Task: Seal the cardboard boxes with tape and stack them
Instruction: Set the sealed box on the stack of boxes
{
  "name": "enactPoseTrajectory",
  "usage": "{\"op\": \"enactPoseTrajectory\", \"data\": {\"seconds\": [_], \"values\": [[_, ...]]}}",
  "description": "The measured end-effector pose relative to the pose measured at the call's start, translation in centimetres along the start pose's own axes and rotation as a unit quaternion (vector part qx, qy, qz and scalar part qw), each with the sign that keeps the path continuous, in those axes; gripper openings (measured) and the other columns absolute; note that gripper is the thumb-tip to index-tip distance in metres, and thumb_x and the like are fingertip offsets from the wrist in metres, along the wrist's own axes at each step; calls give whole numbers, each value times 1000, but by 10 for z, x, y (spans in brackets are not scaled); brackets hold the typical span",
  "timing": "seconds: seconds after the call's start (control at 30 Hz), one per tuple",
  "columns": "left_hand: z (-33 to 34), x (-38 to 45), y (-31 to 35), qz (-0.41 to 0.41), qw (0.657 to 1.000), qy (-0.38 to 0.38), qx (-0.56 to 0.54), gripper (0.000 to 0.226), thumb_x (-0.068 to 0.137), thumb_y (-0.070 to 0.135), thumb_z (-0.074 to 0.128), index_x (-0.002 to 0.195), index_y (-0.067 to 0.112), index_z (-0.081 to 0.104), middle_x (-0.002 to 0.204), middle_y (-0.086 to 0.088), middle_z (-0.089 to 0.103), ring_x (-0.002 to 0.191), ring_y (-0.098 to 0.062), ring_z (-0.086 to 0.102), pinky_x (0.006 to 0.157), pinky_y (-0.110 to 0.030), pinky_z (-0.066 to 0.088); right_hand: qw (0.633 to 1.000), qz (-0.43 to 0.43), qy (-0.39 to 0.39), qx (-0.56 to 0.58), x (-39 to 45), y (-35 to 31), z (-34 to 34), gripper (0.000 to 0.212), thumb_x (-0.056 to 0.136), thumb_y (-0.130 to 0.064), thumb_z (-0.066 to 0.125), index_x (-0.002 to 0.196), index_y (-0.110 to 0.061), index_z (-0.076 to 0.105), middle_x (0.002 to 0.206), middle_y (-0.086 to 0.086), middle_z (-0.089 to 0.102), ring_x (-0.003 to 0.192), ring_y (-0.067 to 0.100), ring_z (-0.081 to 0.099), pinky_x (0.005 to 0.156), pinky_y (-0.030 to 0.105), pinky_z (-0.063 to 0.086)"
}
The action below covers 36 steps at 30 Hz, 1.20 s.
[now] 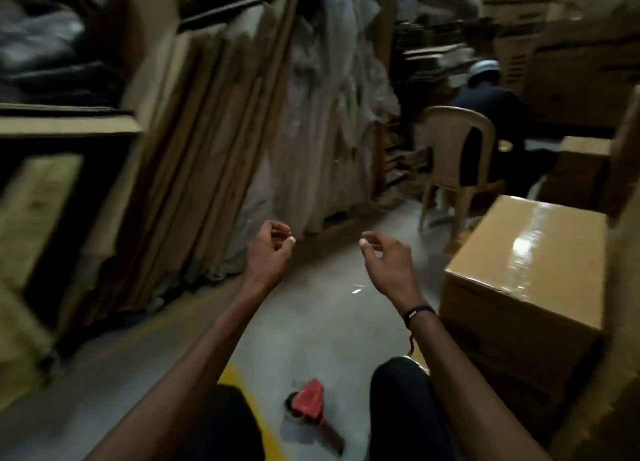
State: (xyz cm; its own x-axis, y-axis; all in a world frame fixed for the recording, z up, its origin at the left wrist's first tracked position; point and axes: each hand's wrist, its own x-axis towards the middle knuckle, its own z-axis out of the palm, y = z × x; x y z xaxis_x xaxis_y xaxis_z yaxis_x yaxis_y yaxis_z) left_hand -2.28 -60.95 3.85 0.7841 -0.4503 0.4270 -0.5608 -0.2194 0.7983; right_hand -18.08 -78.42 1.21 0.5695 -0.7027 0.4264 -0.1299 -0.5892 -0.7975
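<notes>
From the head camera, both arms are stretched out over the grey floor (311,322). The left hand (270,249) is up at about 12 o'clock from the knees, fingers loosely curled, thumb near the fingertips, holding nothing. The right hand (384,256) hangs level with it, just to its 3 o'clock, fingers relaxed and curved, also holding nothing; a dark wristband (417,311) circles that wrist. The 2 hands are apart, palms turned toward each other.

Down at 6 o'clock, between the 2 dark-trousered knees, the red tape dispenser (310,407) lies on the floor, touched by neither hand. Its long axis runs diagonally, the red head toward 11 o'clock and the handle trailing toward 5 o'clock. A yellow floor line (239,374) passes just to its left.

Over at 3 o'clock, the taped cardboard box (526,259) sits on top of another box (512,367), glossy tape running along its top from near edge to far edge, toward 1 o'clock. It is near the right forearm, not touching.

At 1 o'clock a beige plastic chair (453,155) stands with a seated person (491,114) in dark clothes, back turned. At 11 o'clock, flat cardboard sheets (214,148) lean upright, blurred.
</notes>
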Motion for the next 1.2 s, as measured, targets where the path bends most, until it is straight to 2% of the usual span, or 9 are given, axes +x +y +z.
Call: {"op": "enactPoseTrajectory", "data": {"seconds": [0.13, 0.3, 0.43, 0.53, 0.7, 0.8, 0.97, 1.1, 1.2], "values": [[-102, -40, -25, -25, 994, 95, 43, 11, 92, 12, 70, 101, 12, 64, 93, 0, 69, 82, -3, 65, 70, -24, 52, 992, -58, -89, 62, -24, -67, 71, 25, 98, -30, 64, 116, -14, 73, 103, -1, 76, 95, 7, 69, 88, 26, 56], [-206, -102, -52, -80, 974, 185, 99, 10, 94, 14, 68, 102, 13, 63, 95, 3, 67, 85, -3, 62, 71, -20, 48, 963, -131, -197, 128, -70, -142, 153, 21, 98, -28, 65, 111, -14, 74, 99, -3, 75, 91, 4, 69, 76, 6, 47], [-272, -152, -74, -132, 955, 239, 119, 10, 96, 16, 67, 104, 15, 61, 99, -2, 66, 90, -10, 63, 72, -18, 48, 931, -161, -278, 175, -118, -190, 210, 20, 98, -25, 66, 111, -11, 74, 97, -4, 73, 89, 5, 67, 74, 8, 48], [-313, -188, -86, -171, 935, 278, 138, 10, 96, 15, 67, 104, 15, 60, 98, 2, 66, 83, -3, 60, 67, -16, 45, 909, -169, -330, 188, -152, -219, 251, 21, 97, -27, 67, 109, -12, 75, 97, -1, 75, 90, 8, 70, 72, 8, 48], [-372, -253, -99, -236, 899, 334, 160, 11, 96, 14, 65, 106, 13, 60, 99, 0, 66, 87, -13, 61, 71, -22, 48, 868, -192, -406, 210, -215, -259, 295, 20, 97, -22, 67, 110, -8, 74, 92, -2, 71, 85, 7, 66, 66, -3, 41], [-401, -294, -109, -268, 877, 360, 173, 13, 96, 13, 65, 107, 12, 59, 102, -1, 64, 89, -16, 62, 74, -27, 49, 837, -201, -461, 214, -254, -274, 316, 19, 99, -23, 65, 110, -10, 73, 92, -2, 70, 88, 9, 66, 66, 1, 42], [-452, -365, -143, -338, 825, 413, 188, 14, 96, 14, 66, 107, 16, 59, 103, -1, 63, 90, -14, 61, 68, -25, 48, 798, -182, -536, 208, -318, -300, 354, 20, 100, -31, 63, 113, -17, 66, 99, -4, 69, 95, 13, 66, 66, 16, 45], [-506, -419, -183, -406, 773, 452, 183, 16, 94, 17, 69, 105, 20, 58, 104, -1, 62, 95, -18, 63, 69, -28, 48, 761, -113, -610, 190, -369, -324, 402, 56, 94, -50, 66, 139, -18, 54, 126, -1, 62, 110, 18, 61, 84, 31, 49], [-552, -457, -214, -445, 728, 492, 172, 22, 94, 23, 71, 110, 17, 57, 113, -3, 60, 101, -21, 60, 69, -30, 45, 732, -63, -652, 187, -407, -345, 450, 84, 81, -68, 71, 147, -23, 45, 142, 3, 55, 124, 24, 57, 98, 46, 54]]}}
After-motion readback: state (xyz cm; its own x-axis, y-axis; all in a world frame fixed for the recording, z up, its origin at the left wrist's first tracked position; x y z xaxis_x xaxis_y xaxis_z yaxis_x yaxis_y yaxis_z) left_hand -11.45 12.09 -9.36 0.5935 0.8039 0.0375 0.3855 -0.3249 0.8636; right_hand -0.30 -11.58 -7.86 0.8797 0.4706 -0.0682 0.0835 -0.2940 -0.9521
